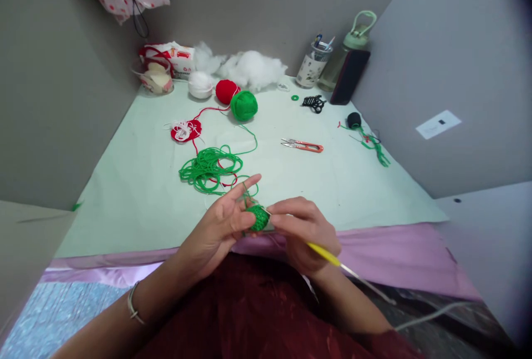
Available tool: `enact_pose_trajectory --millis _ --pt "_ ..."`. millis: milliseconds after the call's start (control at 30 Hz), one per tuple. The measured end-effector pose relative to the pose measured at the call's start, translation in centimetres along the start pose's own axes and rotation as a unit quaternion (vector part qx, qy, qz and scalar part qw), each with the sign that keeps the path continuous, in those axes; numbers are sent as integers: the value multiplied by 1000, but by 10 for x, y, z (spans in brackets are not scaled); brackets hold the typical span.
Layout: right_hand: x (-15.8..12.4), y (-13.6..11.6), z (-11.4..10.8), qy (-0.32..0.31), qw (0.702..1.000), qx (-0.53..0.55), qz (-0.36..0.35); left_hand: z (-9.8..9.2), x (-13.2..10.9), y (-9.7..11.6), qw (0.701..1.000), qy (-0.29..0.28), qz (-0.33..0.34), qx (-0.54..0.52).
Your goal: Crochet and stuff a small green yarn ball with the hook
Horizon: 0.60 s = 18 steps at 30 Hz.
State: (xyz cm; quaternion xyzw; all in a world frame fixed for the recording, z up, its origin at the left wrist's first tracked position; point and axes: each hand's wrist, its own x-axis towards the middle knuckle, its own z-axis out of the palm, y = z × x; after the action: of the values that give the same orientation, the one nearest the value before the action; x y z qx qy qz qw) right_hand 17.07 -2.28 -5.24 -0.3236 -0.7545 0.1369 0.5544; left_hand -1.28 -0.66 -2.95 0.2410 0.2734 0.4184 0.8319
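In my left hand (226, 218) is a small green crochet piece (258, 218), pinched between thumb and fingers near the table's front edge. The left index finger stretches out with green yarn running over it. My right hand (305, 229) grips a crochet hook (324, 252) with a yellow handle; its metal tip meets the right side of the green piece. Just beyond my left hand lies a loose tangle of green yarn (208, 168), with a strand of red among it. A green yarn ball (244, 106) sits farther back.
Orange-handled thread snips (305, 145) lie right of centre. A red yarn ball (226, 92), a white ball (200, 85) and stuffing (253, 70) line the back. At the right stand a bottle (338, 62), a phone (351, 77) and a pen holder (311, 68). Partitions enclose the table.
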Motion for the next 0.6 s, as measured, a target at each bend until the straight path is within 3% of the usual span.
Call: enact_pose_trajectory --millis 100,233,333,500,600 --pt "6 -2 3 68 992 97 35 -2 1 2 999 2 9 32" --pt "11 -9 -4 36 988 132 77 -7 1 4 992 -2 61 109" --pt "12 -9 -9 49 974 174 136 -10 1 8 982 -23 84 167" --pt "21 -1 -7 77 907 311 273 -14 1 14 972 -35 91 213" --pt "22 -2 0 70 882 352 306 -14 1 10 969 -17 103 226"
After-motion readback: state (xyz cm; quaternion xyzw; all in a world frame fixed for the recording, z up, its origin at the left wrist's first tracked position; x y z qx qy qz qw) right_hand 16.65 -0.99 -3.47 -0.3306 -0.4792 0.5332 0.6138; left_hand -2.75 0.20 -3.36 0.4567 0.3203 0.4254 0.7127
